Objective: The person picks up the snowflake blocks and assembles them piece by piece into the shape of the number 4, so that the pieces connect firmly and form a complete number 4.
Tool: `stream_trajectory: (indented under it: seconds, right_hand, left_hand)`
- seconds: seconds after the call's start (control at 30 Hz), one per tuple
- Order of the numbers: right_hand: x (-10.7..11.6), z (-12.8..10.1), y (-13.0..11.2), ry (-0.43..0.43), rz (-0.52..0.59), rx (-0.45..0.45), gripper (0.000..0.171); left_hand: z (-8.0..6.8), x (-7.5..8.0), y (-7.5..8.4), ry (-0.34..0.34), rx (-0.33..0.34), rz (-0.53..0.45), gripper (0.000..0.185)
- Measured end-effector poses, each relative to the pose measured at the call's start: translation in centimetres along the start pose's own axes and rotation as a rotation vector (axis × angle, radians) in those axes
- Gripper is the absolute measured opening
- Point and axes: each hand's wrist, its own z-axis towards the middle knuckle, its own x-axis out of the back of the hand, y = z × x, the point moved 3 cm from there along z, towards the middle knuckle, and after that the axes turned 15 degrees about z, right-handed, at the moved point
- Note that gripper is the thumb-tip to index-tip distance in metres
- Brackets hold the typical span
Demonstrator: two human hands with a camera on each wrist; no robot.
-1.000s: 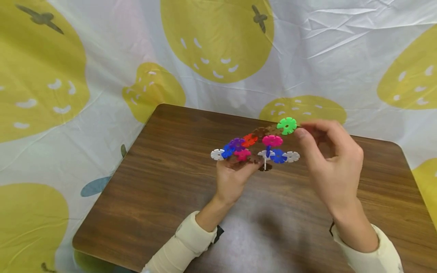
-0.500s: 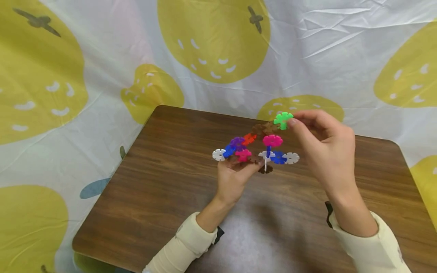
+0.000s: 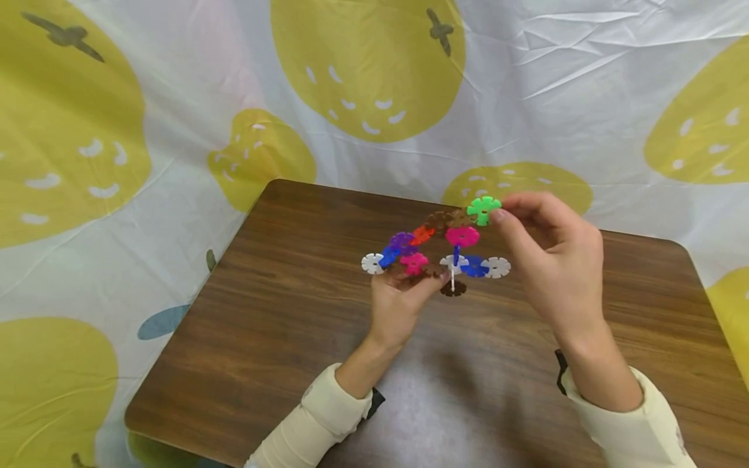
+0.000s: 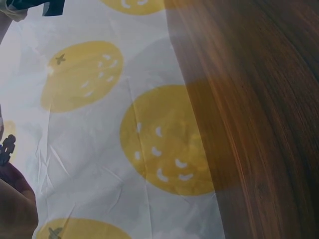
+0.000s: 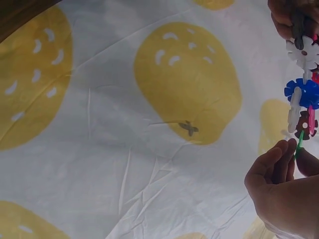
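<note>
While the left hand (image 3: 404, 296) grips the low end of a cluster of interlocking plastic discs (image 3: 435, 250) from beneath, thumb and fingers curled round its brown and pink pieces, the right hand (image 3: 556, 260) pinches a green disc (image 3: 483, 209) between thumb tip and forefinger at the cluster's far upper end, above the brown table (image 3: 281, 338). The step in hand looks like seating that green disc into a slot of the brown piece just beside the fingertips; judging by how it sits, touching but perhaps not fully pushed home, the next move calls for lining its notch with the neighbour's and pressing along the slot while the left hand braces the cluster against the push. From the head view the whole coloured chain and both grips are plain. Seen from the right wrist, the discs hang edge-on above the fingers (image 5: 279, 159), the green one a thin sliver (image 5: 299, 145) between them, which the head view cannot show. Only the fruit-printed cloth (image 4: 99, 124) and table edge appear from the left wrist; that hand's grip is out of sight there.
</note>
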Motion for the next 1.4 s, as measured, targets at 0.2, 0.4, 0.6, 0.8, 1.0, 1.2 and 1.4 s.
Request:
stream_trajectory:
  seconds: [0.2,0.4,0.6,0.8,1.0,1.2,1.4]
  right_hand:
    - [0.0,-0.2,0.4,-0.005,-0.007,0.020,0.010]
    - [0.3,-0.3,0.9,-0.001,-0.017,-0.008,0.011]
    - [1.3,-0.8,2.5,0.029,-0.084,-0.083,0.013]
    - [1.7,-1.7,4.5,0.028,-0.115,-0.162,0.013]
    - [2.3,-2.4,6.3,0.007,-0.175,-0.276,0.018]
    - [2.7,-3.1,9.2,-0.070,-0.226,-0.408,0.024]
    - [3.0,-3.9,12.7,-0.172,-0.269,-0.540,0.029]
  left_hand:
    - [-0.2,0.2,-0.2,-0.010,0.015,0.013,0.024]
    - [-0.6,0.2,-0.4,-0.039,0.073,0.025,0.019]
    - [-1.6,-0.5,-1.7,-0.067,0.234,0.042,0.024]
    - [-2.6,-0.8,-3.0,-0.063,0.393,0.032,0.026]
    - [-3.5,-0.8,-4.5,-0.081,0.515,0.041,0.026]
    - [-4.3,-0.2,-6.5,-0.107,0.664,0.037,0.027]
    - [-5.0,0.6,-8.5,-0.142,0.782,0.049,0.028]
